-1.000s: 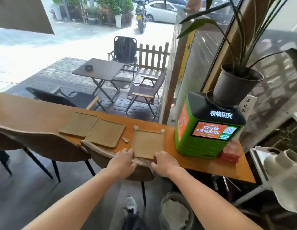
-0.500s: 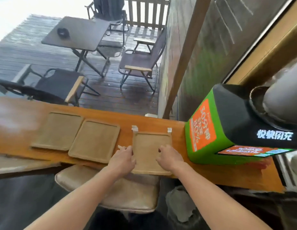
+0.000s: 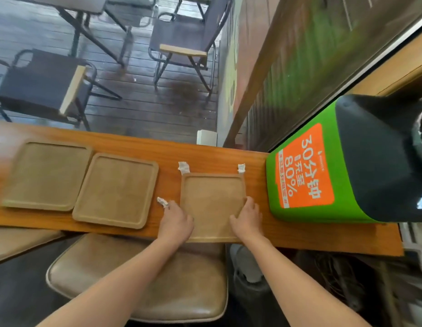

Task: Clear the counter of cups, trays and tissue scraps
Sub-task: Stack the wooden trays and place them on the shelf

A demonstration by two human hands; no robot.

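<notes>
Three flat brown trays lie in a row on the wooden counter (image 3: 299,234). The right tray (image 3: 212,204) sticks out a little over the counter's near edge. My left hand (image 3: 175,223) grips its left edge and my right hand (image 3: 247,218) grips its right edge. The middle tray (image 3: 115,190) and the left tray (image 3: 47,175) lie untouched to the left. One crumpled tissue scrap (image 3: 162,201) lies just beyond my left fingertips. Two more scraps, a tissue scrap (image 3: 184,167) and a smaller tissue scrap (image 3: 241,168), sit at the right tray's far corners. No cups are in view.
A green and black charging station (image 3: 323,180) stands close to the right of the tray. A padded brown chair seat (image 3: 158,279) sits under the counter below my arms. Beyond the counter lie a wet wooden deck and dark folding chairs (image 3: 186,41).
My view has tipped down and closer to the counter. Both hands slid from the chair back onto the right tray's side edges, and the tray's near edge now overhangs the counter.
</notes>
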